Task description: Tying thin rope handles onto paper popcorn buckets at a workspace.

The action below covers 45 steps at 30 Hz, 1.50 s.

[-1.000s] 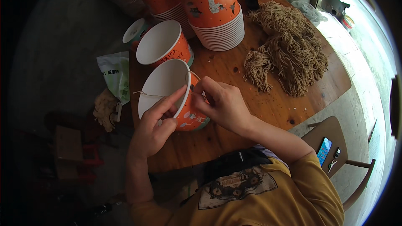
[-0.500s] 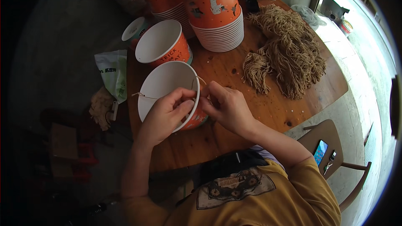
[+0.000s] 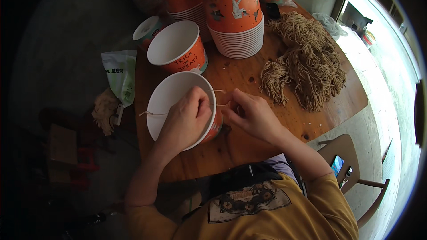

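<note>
A white-lined orange paper bucket [image 3: 165,93] stands tilted toward me at the table's near edge. A thin beige cord [image 3: 153,114] runs across its mouth, with a knotted end sticking out over the left rim. My left hand [image 3: 189,118] is inside the bucket by the right rim, its fingers closed on the cord; their tips are partly hidden. Just outside that rim, my right hand [image 3: 253,115] pinches a strand stretched across from the left hand. Another short cord end points out over the rim above it.
Behind stands another orange bucket [image 3: 173,44], with tall stacks of upturned buckets [image 3: 233,13] farther back. A heap of beige cord [image 3: 311,62] lies to the right. A white-and-green bag [image 3: 120,78] is at the left. On a chair [image 3: 327,153] lies a phone [image 3: 337,164].
My left hand has turned and closed into a fist, moving slightly up. My right hand has drawn away to the right, pulling the strand straight. The view has shifted slightly.
</note>
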{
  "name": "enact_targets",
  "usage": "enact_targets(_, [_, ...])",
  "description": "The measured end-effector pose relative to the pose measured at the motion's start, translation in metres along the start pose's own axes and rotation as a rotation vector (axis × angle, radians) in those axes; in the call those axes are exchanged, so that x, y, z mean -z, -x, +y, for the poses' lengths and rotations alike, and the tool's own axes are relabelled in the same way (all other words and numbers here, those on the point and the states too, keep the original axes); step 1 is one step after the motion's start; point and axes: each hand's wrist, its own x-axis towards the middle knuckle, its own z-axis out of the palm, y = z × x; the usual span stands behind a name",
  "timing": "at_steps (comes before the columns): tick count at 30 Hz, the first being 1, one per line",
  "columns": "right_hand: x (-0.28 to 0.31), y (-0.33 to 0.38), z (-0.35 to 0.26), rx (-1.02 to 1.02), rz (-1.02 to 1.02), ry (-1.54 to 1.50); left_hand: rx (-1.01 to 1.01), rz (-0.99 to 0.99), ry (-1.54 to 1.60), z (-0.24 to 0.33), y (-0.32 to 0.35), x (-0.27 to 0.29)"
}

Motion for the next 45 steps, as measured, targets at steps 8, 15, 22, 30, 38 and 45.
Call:
enact_targets(8, [0.032, -0.01, 0.002, 0.193, -0.159, 0.231, 0.193, -0.012, 0.699, 0.003, -0.004, 0.01])
enact_targets(15, [0.045, -0.031, -0.028, 0.255, -0.249, 0.123, 0.205, -0.104, 0.849, 0.004, -0.008, -0.001])
enact_targets(22, [0.046, -0.064, -0.025, 0.404, -0.319, 0.015, 0.276, -0.163, 0.972, 0.0, -0.006, -0.007])
enact_targets(30, [0.038, -0.081, -0.031, 0.326, -0.501, -0.251, 0.322, -0.24, 1.021, 0.007, -0.009, -0.001])
enact_targets(38, [0.027, -0.086, -0.023, 0.287, -0.391, -0.114, 0.293, -0.275, 1.024, 0.004, -0.011, -0.007])
enact_targets(45, [0.045, -0.054, -0.011, 0.336, 0.035, 0.018, 0.36, -0.291, 1.063, 0.005, -0.012, -0.008])
